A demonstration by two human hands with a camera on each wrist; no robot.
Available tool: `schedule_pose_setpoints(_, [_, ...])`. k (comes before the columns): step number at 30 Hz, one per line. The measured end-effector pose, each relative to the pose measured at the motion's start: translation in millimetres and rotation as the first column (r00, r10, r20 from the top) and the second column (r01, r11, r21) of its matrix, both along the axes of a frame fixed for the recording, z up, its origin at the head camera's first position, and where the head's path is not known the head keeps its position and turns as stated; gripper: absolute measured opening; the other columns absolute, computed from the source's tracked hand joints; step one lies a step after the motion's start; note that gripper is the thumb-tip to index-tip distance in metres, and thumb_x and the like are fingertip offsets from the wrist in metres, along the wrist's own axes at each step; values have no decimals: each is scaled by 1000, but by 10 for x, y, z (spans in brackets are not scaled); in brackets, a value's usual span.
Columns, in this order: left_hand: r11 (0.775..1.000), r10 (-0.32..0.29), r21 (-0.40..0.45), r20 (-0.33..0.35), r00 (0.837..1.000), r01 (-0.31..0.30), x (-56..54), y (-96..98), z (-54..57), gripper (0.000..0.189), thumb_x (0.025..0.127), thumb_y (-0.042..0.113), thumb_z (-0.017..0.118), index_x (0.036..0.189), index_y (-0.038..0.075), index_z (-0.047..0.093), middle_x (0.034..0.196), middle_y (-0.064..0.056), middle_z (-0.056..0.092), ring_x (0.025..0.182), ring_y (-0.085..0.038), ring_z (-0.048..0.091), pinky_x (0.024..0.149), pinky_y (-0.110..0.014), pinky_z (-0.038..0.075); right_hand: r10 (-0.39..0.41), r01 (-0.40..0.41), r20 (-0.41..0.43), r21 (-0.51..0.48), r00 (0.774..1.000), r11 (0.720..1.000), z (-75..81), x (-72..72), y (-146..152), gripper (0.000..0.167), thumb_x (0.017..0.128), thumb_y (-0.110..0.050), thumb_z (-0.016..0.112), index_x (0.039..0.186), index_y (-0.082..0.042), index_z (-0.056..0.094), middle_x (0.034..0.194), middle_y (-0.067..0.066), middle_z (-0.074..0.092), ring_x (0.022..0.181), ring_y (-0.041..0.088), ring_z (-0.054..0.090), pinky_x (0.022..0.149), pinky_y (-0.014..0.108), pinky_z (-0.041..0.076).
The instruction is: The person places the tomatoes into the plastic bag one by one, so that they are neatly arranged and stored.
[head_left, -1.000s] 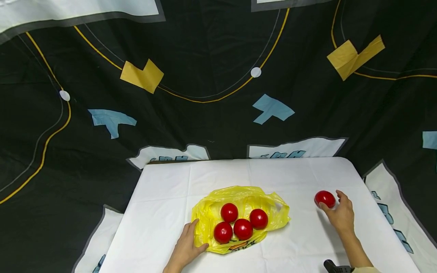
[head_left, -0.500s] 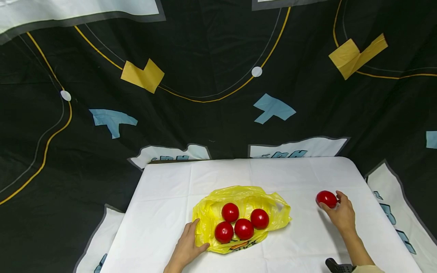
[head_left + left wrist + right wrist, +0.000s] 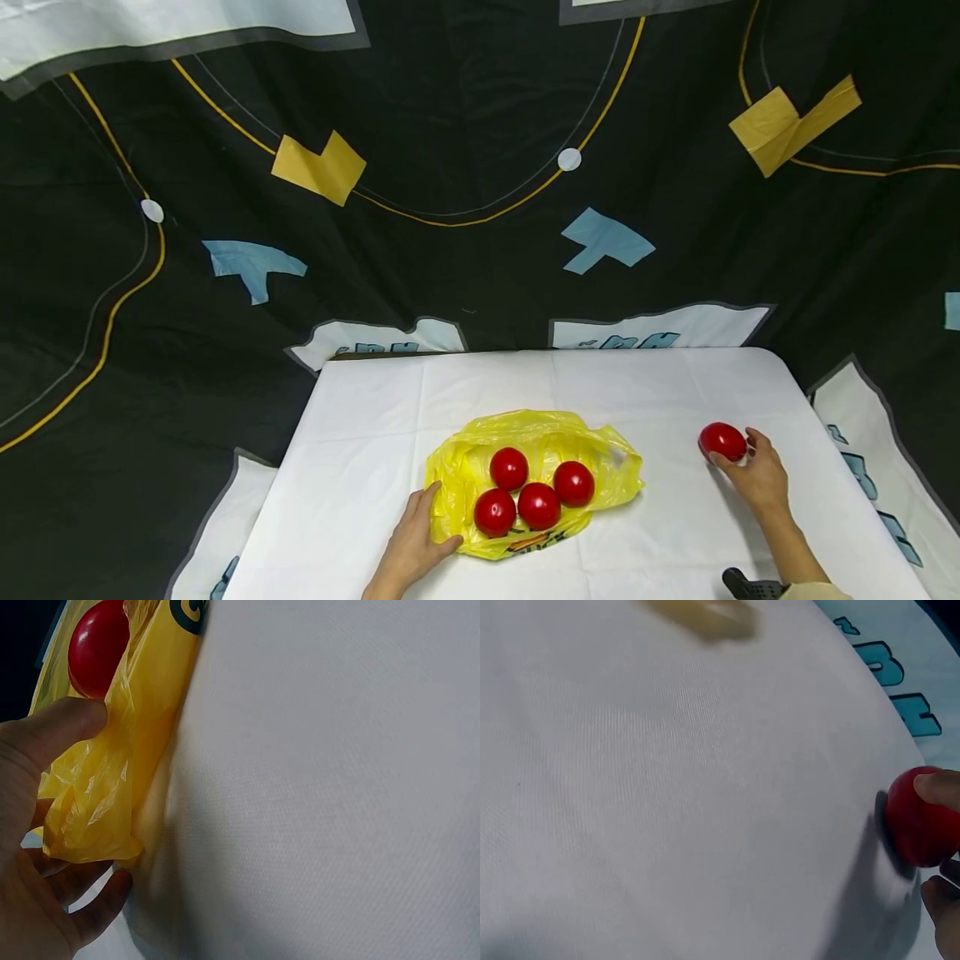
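On the white table lies a crinkled yellow plastic bag (image 3: 611,487). Several glossy red balls rest on it, among them one red ball (image 3: 509,468) at the back and another (image 3: 495,512) at the front left. My left hand (image 3: 414,537) holds the bag's left end; in the left wrist view the thumb (image 3: 71,724) lies over the plastic and fingers curl beneath it. Off to the right, my right hand (image 3: 757,479) grips a single red ball (image 3: 722,442) between thumb and fingers. That held ball (image 3: 919,825) is close over the tabletop, its shadow beside it.
White cloth covers the table (image 3: 660,533), whose rounded far right corner lies beyond the right hand. Behind stands a dark backdrop (image 3: 465,275) with yellow lines and blue patches. A black wrist strap (image 3: 750,586) shows near the right sleeve (image 3: 813,592).
The whole head view has shifted slightly, so everything appears a little further right. Both hands keep their holds, and the balls stay in the same places on the bag.
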State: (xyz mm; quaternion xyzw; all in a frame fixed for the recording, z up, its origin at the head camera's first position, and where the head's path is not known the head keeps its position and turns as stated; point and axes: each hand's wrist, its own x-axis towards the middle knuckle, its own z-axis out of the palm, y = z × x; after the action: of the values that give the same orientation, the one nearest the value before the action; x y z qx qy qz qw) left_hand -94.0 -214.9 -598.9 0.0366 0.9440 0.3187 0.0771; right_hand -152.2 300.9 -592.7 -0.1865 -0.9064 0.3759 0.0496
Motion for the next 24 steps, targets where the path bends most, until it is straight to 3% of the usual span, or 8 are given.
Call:
schedule_pose_setpoints(6, [1000,-6,-4,-18,1000,6,-3,6,-9,94,70,39,83,143,4,34,132,-18,42,119,-39,48,95,-55,44,-6,8,56,-41,998,999,-33,21,59,77,84,-19,69,138,14,25,132,39,36,117,52,41,95,62,39])
schedule_pose_setpoints(24, [1000,-12,2,-10,1000,13,0,3,-18,95,70,39,83,143,4,33,131,-18,42,118,-38,49,95,-53,45,0,3,42,-73,999,997,-66,11,44,75,86,-19,68,139,12,25,132,38,37,117,51,41,100,61,35])
